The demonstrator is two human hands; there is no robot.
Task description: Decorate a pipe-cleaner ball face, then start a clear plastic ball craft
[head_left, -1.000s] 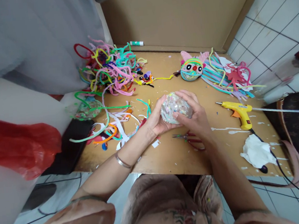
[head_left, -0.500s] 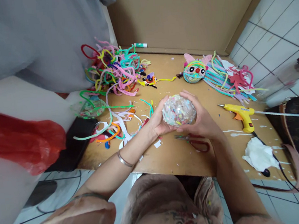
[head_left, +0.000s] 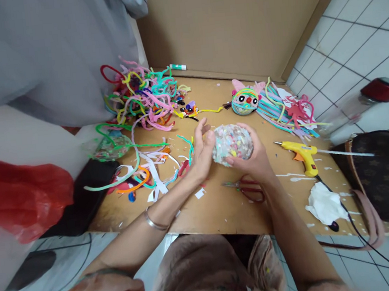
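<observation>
Cradling the ball [head_left: 232, 143] just above the board [head_left: 222, 207], right hand [head_left: 251, 160] cupped under it, fingers curled tight for support, left hand [head_left: 200, 154] flat against its side, fingers loosely spread, scissors [head_left: 246, 188] right below.

A brown board [head_left: 233, 21] fills the upper middle of the frame as a back wall. White floor tiles [head_left: 351, 45] with dark joints run along the right. Grey cloth [head_left: 39, 55] hangs at upper left. The wooden counter [head_left: 222, 207] sits mid-frame in even daylight.
</observation>
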